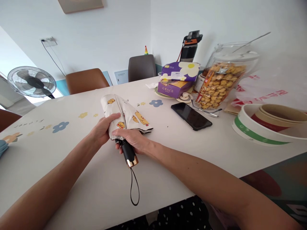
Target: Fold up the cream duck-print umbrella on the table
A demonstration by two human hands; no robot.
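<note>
A folding umbrella (130,110), white with yellow cartoon figures, is held just above or on the white table (79,153); I cannot tell whether it rests there. Its canopy is gathered around the shaft, and one loose flap sticks out to the right. My left hand (105,127) grips the canopy from the left side, thumb on top. Lower down, my right hand (133,139) is closed around the canopy's base beside the handle, its fingers partly hidden underneath. The black handle (129,153) points toward me, with a gold end and a wrist loop (135,188) hanging off it.
To the right lie a black phone (191,115) and eyeglasses (207,111). Behind them are a jar of round snacks (219,84), a purple box (171,88), a tissue pack (181,71) and a bottle (189,48). Paper bowls (261,127) stand far right. A fan (32,81) is at left.
</note>
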